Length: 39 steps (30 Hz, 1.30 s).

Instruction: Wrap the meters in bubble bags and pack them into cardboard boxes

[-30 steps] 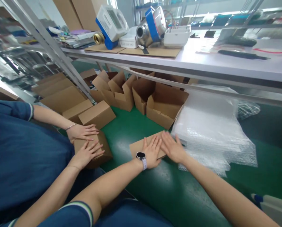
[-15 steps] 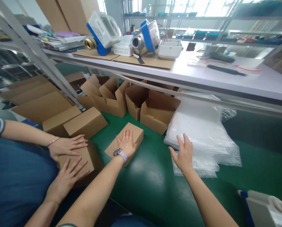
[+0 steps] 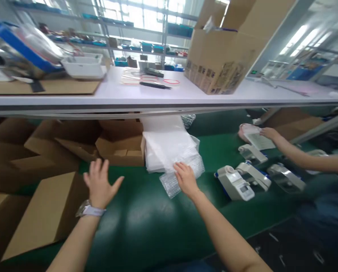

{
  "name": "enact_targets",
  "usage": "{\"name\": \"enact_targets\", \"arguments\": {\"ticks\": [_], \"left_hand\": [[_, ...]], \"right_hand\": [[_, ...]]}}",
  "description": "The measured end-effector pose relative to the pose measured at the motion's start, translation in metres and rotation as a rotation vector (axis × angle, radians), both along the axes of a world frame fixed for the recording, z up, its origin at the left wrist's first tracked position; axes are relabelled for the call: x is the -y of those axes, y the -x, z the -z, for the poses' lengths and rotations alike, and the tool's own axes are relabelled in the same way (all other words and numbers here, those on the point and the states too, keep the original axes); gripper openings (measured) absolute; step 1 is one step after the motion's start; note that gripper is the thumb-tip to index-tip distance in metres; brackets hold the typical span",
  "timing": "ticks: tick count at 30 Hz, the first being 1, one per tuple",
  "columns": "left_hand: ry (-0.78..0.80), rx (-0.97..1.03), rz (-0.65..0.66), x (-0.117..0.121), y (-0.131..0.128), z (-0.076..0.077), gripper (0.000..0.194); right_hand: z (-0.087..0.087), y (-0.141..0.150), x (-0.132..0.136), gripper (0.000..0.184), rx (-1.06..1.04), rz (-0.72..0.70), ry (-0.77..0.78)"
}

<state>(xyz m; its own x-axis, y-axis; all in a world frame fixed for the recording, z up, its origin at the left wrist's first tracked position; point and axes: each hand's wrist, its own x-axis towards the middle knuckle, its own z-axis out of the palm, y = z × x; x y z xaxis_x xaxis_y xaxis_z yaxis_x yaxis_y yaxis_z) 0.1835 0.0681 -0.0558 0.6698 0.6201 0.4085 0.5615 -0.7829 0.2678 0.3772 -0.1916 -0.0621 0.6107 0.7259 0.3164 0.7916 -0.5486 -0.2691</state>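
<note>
My left hand [image 3: 99, 185], with a watch at the wrist, hovers over the green table with fingers spread and nothing in it. To its left lies a closed cardboard box [image 3: 48, 207]. At the front of a stack of clear bubble wrap bags [image 3: 169, 141], my right hand [image 3: 186, 177] has its fingers curled together on the top bubble wrap bag [image 3: 171, 185]. The right thumb is mostly hidden. That bag's lower corner sticks out toward me at an angle.
Open cardboard boxes [image 3: 120, 151] line the back left under a white shelf [image 3: 163, 94]. Several white-and-blue meters [image 3: 234, 183] stand at the right. Beyond them a co-worker's hand [image 3: 269, 134] holds a bagged item [image 3: 256, 138].
The view has swung right. My left hand has come off the cardboard box. My right hand has moved from above the stack onto the bubble wrap bag, its fingers drawing together.
</note>
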Motion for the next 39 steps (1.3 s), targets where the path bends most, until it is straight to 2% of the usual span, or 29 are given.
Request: {"name": "enact_targets", "arguments": {"ticks": [2, 4, 5, 7, 9, 10, 12, 14, 16, 18, 19, 21, 23, 25, 27, 28, 32, 35, 38, 39], "left_hand": [[-0.03, -0.071, 0.456, 0.058, -0.049, -0.008, 0.068], [0.017, -0.222, 0.797, 0.107, -0.089, -0.008, 0.051], [0.058, -0.306, 0.897, 0.125, -0.102, -0.005, 0.043], [0.15, -0.442, 0.966, 0.148, -0.112, 0.012, 0.032], [0.228, -0.552, 0.941, 0.157, -0.102, 0.037, 0.026], [0.257, -0.614, 0.908, 0.16, -0.092, 0.05, 0.027], [0.296, -0.764, 0.8, 0.166, -0.067, 0.073, 0.039], [0.356, -0.842, 0.706, 0.18, -0.048, 0.086, 0.064], [0.489, -0.784, 0.727, 0.207, -0.041, 0.089, 0.082], [0.671, -0.686, 0.787, 0.243, -0.047, 0.088, 0.074], [0.731, -0.667, 0.775, 0.262, -0.053, 0.09, 0.065], [0.716, -0.695, 0.679, 0.295, -0.067, 0.097, 0.061], [0.574, -0.733, 0.577, 0.314, -0.078, 0.109, 0.065], [0.453, -0.702, 0.52, 0.318, -0.085, 0.12, 0.043], [0.446, -0.615, 0.493, 0.31, -0.09, 0.127, 0.013], [0.478, -0.56, 0.48, 0.304, -0.093, 0.128, 0.008], [0.608, -0.423, 0.403, 0.289, -0.104, 0.127, 0.022], [0.594, -0.42, 0.363, 0.296, -0.104, 0.127, 0.016], [0.55, -0.407, 0.396, 0.304, -0.099, 0.13, 0.033], [0.545, -0.392, 0.401, 0.304, -0.099, 0.132, 0.03]], "right_hand": [[-0.006, 0.013, 0.015, 0.037, -0.02, -0.113, 0.036], [-0.011, 0.013, 0.047, 0.04, -0.002, -0.142, 0.018], [-0.012, 0.007, 0.071, 0.045, 0.033, -0.074, -0.013], [-0.009, -0.017, 0.13, 0.06, 0.138, 0.249, -0.086], [0.0, -0.048, 0.194, 0.087, 0.183, 0.603, -0.038], [0.006, -0.064, 0.223, 0.099, 0.15, 0.716, 0.021], [0.022, -0.091, 0.265, 0.11, -0.025, 0.791, 0.152], [0.036, -0.105, 0.285, 0.105, -0.174, 0.766, 0.242], [0.045, -0.105, 0.288, 0.094, -0.175, 0.715, 0.236], [0.051, -0.094, 0.288, 0.083, -0.058, 0.612, 0.178], [0.053, -0.087, 0.291, 0.079, 0.001, 0.524, 0.16], [0.059, -0.07, 0.301, 0.078, 0.102, 0.318, 0.159], [0.068, -0.058, 0.317, 0.081, 0.171, 0.132, 0.174], [0.076, -0.052, 0.332, 0.083, 0.214, 0.013, 0.172], [0.08, -0.054, 0.341, 0.084, 0.207, -0.039, 0.177], [0.079, -0.058, 0.342, 0.085, 0.192, -0.046, 0.184], [0.062, -0.087, 0.334, 0.085, 0.122, -0.026, 0.259], [0.048, -0.117, 0.324, 0.08, 0.024, -0.052, 0.268], [0.041, -0.142, 0.319, 0.08, -0.185, -0.035, 0.204], [0.04, -0.147, 0.319, 0.082, -0.282, 0.009, 0.167]]}}
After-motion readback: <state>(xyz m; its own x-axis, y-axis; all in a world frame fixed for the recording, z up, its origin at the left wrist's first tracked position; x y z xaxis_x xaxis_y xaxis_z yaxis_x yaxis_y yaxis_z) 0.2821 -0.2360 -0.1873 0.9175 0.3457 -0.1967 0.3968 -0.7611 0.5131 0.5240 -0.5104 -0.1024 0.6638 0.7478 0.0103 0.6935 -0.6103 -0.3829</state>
